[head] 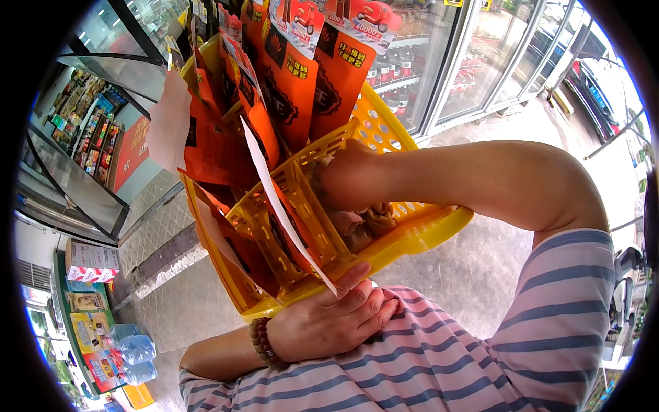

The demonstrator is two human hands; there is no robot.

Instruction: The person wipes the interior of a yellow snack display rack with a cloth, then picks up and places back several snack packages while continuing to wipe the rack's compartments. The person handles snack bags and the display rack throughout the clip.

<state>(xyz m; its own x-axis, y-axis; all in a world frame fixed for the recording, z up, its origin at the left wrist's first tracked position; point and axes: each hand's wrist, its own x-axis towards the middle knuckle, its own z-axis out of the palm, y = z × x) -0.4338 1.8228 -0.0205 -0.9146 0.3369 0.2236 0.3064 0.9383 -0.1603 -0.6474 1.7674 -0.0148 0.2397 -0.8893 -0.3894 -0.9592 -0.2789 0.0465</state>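
Note:
A yellow perforated plastic basket (437,226) with inner dividers is close before my body. Several orange packets (291,77) with printed hanging cards stand upright in its far compartments. My left hand (329,319), with two bead bracelets at the wrist, lies at the near rim against my striped shirt, its thumb by the lower end of a thin white-edged card (280,206); whether it grips the card is unclear. My right hand (347,175) reaches into the right compartment, fingers partly hidden, over crumpled brownish items (368,221) of unclear kind.
Glass-doored drink coolers (479,67) with bottles stand beyond the basket. At left are an open glass shop door (77,180), shelves of goods (95,139) and a step. Large water bottles (136,350) and cartons (92,260) are at lower left. A parked car (592,98) is at upper right.

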